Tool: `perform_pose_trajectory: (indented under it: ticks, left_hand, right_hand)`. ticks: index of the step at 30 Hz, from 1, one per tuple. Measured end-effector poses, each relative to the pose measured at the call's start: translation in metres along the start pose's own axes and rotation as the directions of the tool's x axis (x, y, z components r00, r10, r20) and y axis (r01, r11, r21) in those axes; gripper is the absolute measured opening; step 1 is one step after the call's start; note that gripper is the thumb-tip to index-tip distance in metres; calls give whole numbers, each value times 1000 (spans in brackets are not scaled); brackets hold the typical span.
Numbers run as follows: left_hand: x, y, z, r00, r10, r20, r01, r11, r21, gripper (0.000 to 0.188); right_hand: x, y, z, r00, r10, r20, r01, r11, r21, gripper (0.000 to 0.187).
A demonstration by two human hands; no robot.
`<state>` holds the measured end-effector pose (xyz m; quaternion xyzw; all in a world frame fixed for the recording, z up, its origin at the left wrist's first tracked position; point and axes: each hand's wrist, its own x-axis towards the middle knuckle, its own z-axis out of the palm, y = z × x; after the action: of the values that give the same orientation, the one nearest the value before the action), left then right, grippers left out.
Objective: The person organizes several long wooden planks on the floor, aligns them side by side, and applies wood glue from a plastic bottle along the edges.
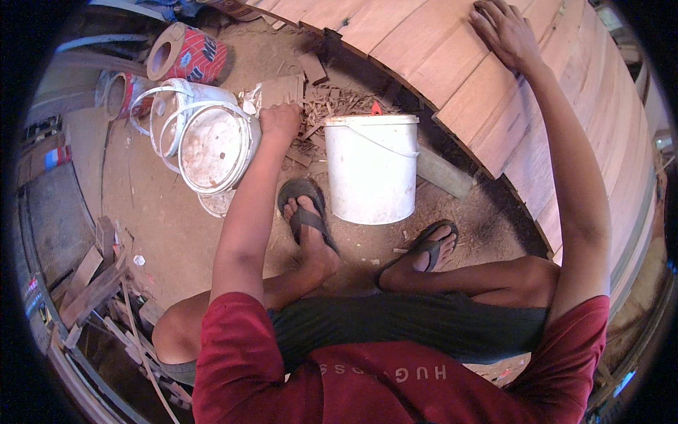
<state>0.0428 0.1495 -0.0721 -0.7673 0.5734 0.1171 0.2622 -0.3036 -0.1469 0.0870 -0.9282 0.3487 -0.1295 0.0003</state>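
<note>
My left hand (281, 121) is closed, with its fingers curled over beside the rim of a white bucket lying tipped (215, 148). Just beyond the knuckles is a flat brown piece (282, 90); what the fingers grip, if anything, is hidden. On the right, my right hand (505, 34) rests with its fingers apart on a broad curved surface of wooden planks (473, 92). Between my arms stands an upright white bucket (372, 173) with a wire handle. Something small and red (376, 108) shows at its top.
Another white bucket (166, 116) and two red patterned tubes (187, 53) (127, 95) lie at the left. Wood shavings (342, 102) and a board offcut (445, 173) cover the ground near the planks' stepped edge. Scrap wood (88, 290) is piled at lower left.
</note>
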Motion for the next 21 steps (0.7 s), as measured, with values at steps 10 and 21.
perform_pose_trajectory:
  ticks: [10,21]
  left_hand:
    - [5,-17,-34,1000,-28,1,28,985,-171,28]
    - [13,-33,-63,988,132,87,-75,877,-474,27]
  right_hand:
    - [-1,2,2,1000,-10,-4,9,1000,-18,37]
    - [0,-1,0,999,24,36,-24,1000,-10,41]
